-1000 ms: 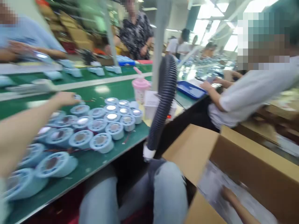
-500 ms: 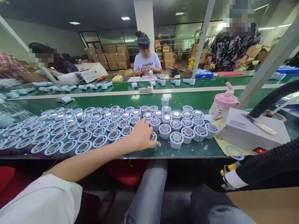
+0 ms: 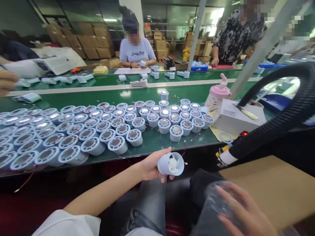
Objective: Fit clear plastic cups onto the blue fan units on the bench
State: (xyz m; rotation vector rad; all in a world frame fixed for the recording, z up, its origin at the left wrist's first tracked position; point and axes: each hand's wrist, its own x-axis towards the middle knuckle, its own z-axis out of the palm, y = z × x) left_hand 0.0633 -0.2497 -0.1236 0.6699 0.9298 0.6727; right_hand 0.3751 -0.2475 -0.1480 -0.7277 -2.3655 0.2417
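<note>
My left hand (image 3: 151, 167) is closed around a light blue fan housing (image 3: 163, 165), its open end tilted toward me. White fan blades (image 3: 174, 164) show inside, and a thin red and black wire with a white plug hangs at its right side. At lower right, my right hand (image 3: 242, 206), smeared by motion, grips a clear round plastic piece (image 3: 216, 198) over my leg. Many similar housings (image 3: 117, 145) stand in rows on the green table (image 3: 152, 146), their ringed ends up, beyond my left hand.
A black ribbed hose (image 3: 275, 118) with a metal tip arches down at the right, beside a white box (image 3: 240, 113) with a red lit switch. Below it is a brown cardboard surface (image 3: 270, 183). A pink-lidded cup (image 3: 218, 95) stands behind. Co-workers sit and stand across the table.
My left hand has lifted a fan housing off the table and drawn it back toward me. My right hand has come into view with the clear plastic piece. The view has shifted right and down.
</note>
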